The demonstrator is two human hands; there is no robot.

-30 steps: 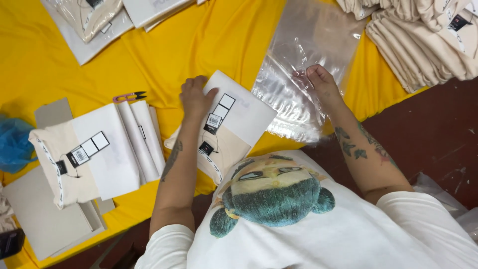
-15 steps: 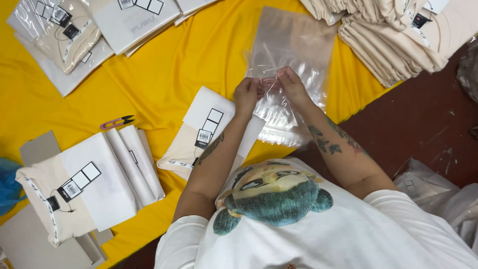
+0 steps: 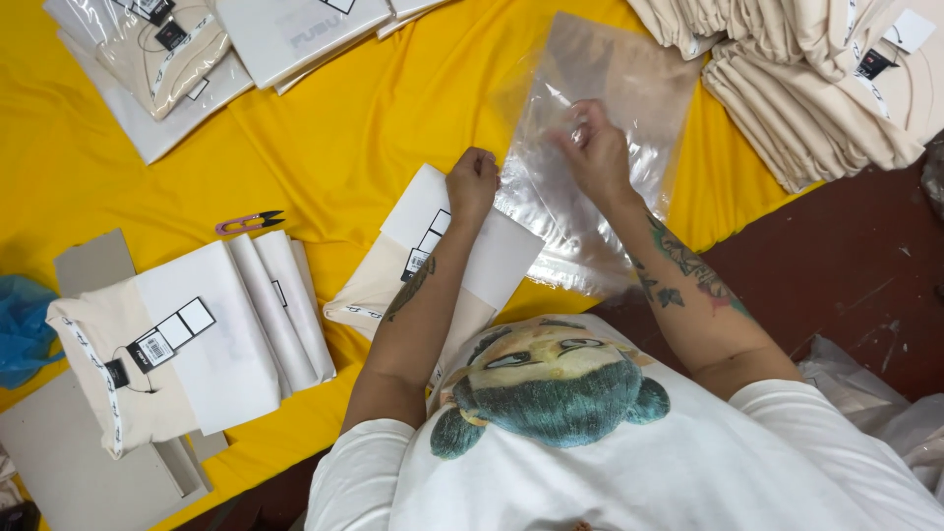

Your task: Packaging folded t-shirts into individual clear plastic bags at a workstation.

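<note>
A folded cream garment (image 3: 433, 265) with white paper and a hang tag lies on the yellow cloth (image 3: 324, 138) just in front of me. My left hand (image 3: 473, 183) rests closed at the garment's far edge, beside the lower left side of the clear plastic bags (image 3: 600, 147). My right hand (image 3: 593, 147) pinches the top clear bag near the middle of the stack and lifts it slightly. The bag is see-through and creased.
A stack of folded cream garments with paper (image 3: 187, 344) lies at left on grey cardboard (image 3: 59, 472). Small pink thread snips (image 3: 249, 222) lie above it. Bagged garments (image 3: 157, 49) sit far left, a pile of cream garments (image 3: 816, 79) far right. Dark table edge (image 3: 846, 265) at right.
My left hand left the garment's top, met the right hand at the bags, then drew back to the garment's far edge. My right hand shifted on the bag and now pinches it.
</note>
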